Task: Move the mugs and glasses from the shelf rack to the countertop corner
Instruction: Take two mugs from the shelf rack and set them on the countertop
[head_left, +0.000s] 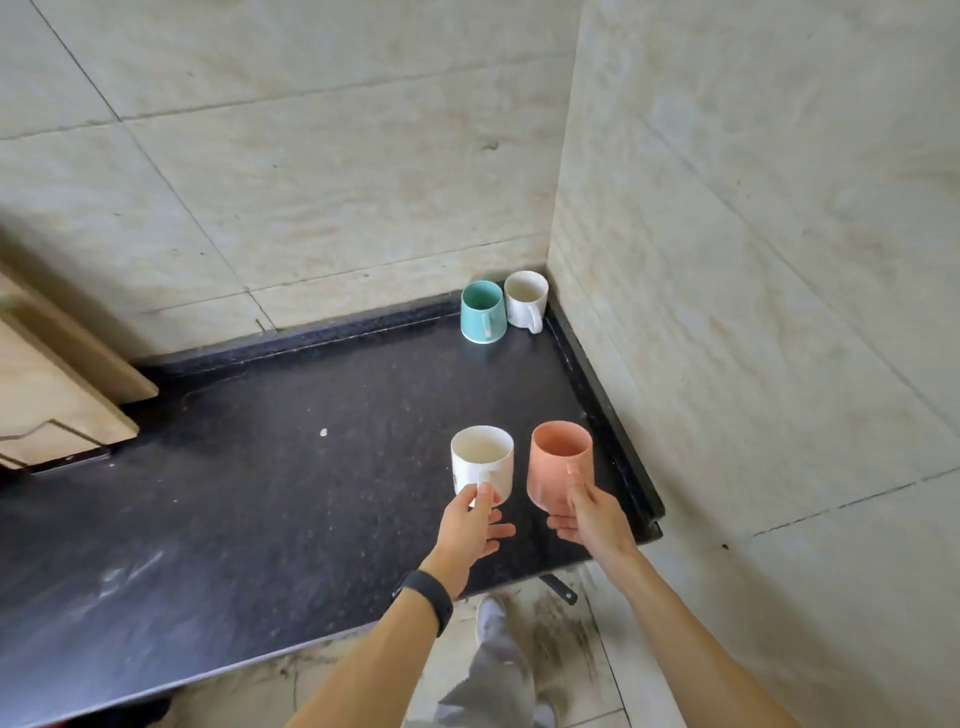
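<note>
two mugs held over the dark worktop

the left hand (470, 525) is closed in a grip on the handle of a white mug (482, 465), thumb pressed on top of the handle and the other fingers curled beneath it. the right hand (584, 517) is closed in a grip on the near side of a pink mug (560, 465), thumb laid up against the wall; whether it grasps a handle cannot be told, since the hand covers that side.

both mugs stand upright, long axes vertical, open mouths facing up, and both look empty. the white mug's handle points back toward the person. whether either base touches the worktop (260, 467) cannot be told.

each mug sits just ahead of its hand, on the far side of the fingers, the white one to the left and the pink one just beside it on the right, apart.

farther off, in the corner where the tiled walls (311, 182) meet, a teal mug (482, 312) and a second white mug (525, 301) stand upright side by side on the worktop, handles toward the person.

a black band (431, 597) circles the left wrist.
</note>
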